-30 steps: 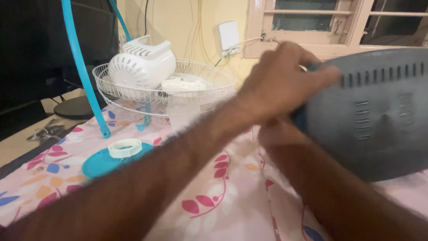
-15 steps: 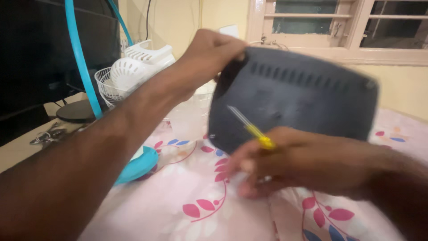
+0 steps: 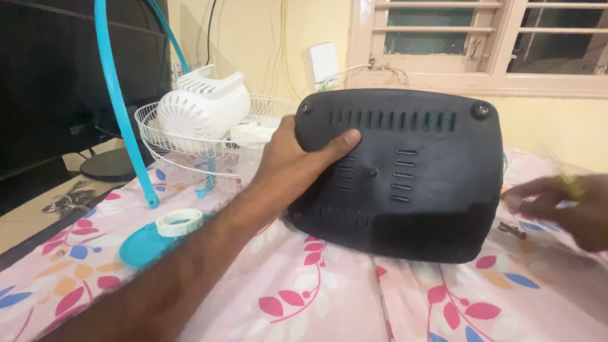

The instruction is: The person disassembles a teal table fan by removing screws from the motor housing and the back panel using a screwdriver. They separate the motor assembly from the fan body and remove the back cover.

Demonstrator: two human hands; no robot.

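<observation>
A large black vented plastic housing [image 3: 405, 177] stands on edge on the floral bedsheet [image 3: 316, 304], its upper left corner clasped by the left hand [image 3: 297, 158]; right of it, the blurred right hand [image 3: 563, 206] pinches a small yellow-handled tool [image 3: 570, 180].

The left hand [image 3: 297, 158] grips the upright black vented casing [image 3: 405, 177] on the floral cloth [image 3: 316, 297].

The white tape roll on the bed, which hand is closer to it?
Left. The left hand grips the black cover's left edge, up and to the right of the white tape roll. The right hand, blurred, is past the cover's far side.
</observation>
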